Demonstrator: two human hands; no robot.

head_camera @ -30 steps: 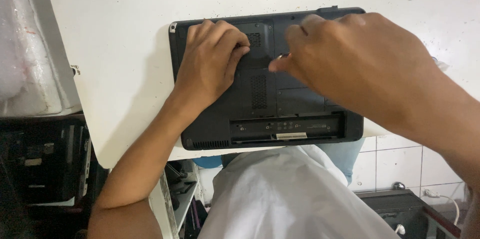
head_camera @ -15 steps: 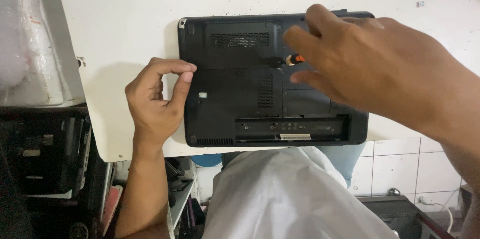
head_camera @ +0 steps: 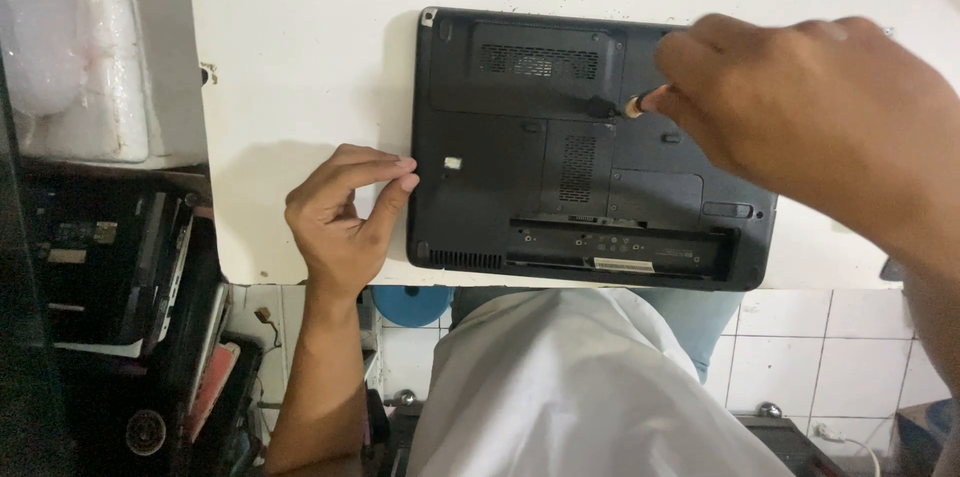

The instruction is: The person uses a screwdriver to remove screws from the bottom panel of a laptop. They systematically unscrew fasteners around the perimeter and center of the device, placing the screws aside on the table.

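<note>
Black plastic laptop point(head_camera: 560, 177) lies underside-up on white table point(head_camera: 300, 37), near its front edge. Right hand point(head_camera: 810, 117) grips a small screwdriver point(head_camera: 632, 105), tip on the laptop's base. Left hand point(head_camera: 345, 212) rests beside the laptop's left edge, thumb and fingertips pinched together; what they hold, cannot tell.

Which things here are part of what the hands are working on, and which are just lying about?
In use:
- laptop, upside down on the white table
- screwdriver in the right hand
- left hand, fingers pinched beside the laptop

Lying about:
- foam packing
- stacked electronics
- blue stool
</note>
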